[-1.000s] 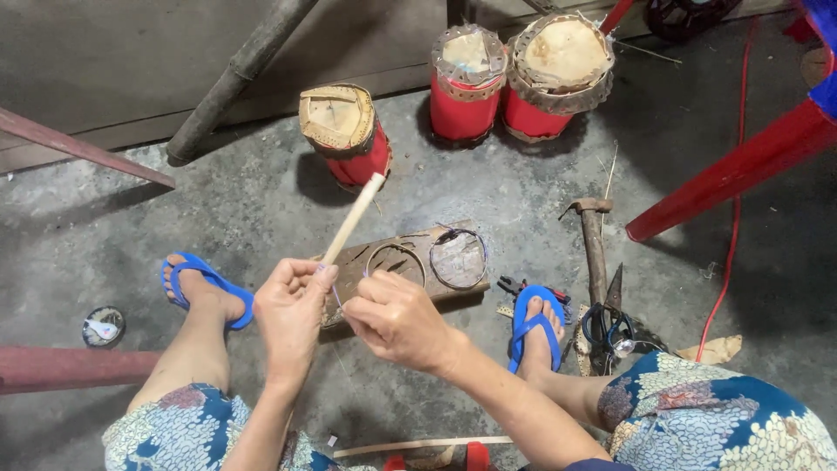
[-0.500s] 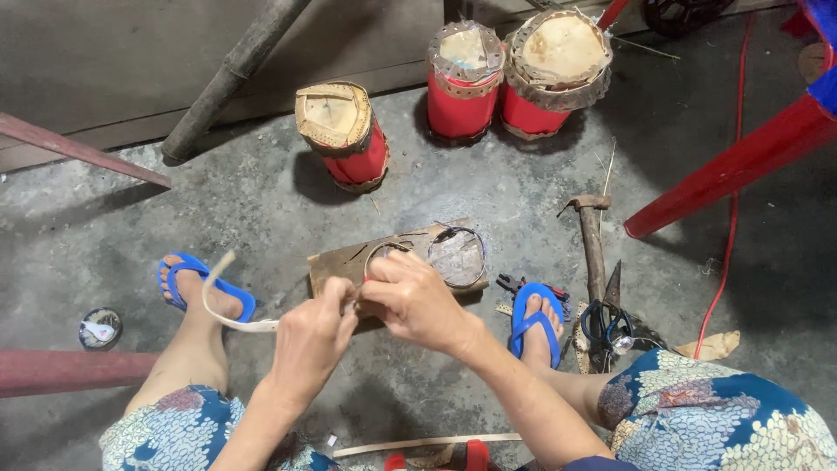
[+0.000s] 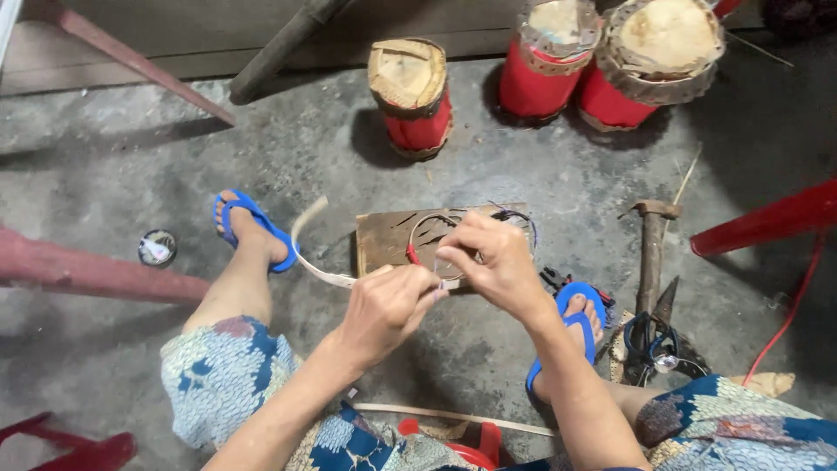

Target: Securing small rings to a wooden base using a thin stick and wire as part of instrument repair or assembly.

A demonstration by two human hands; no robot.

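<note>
Hammer (image 3: pixel 650 249) at three o'clock; both hands, left (image 3: pixel 384 310) and right (image 3: pixel 488 262), pinch the pale strip (image 3: pixel 305 244), curving toward ten o'clock over the board (image 3: pixel 384 240)

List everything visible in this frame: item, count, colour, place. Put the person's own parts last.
drums: three, red with tan tops, far side of the floor
wooden board: one, brown, on the floor under the hands
strip: one, pale, curved, held in the left hand
hammer: one, wooden handle, right of the board
scissors: one, dark, by the right foot
small round tin: one, dark, on the floor at left
red cord: one, far right
sandals: two, blue, on the feet
left hand: pinching the strip
right hand: over the board; what its fingers pinch is unclear
</note>
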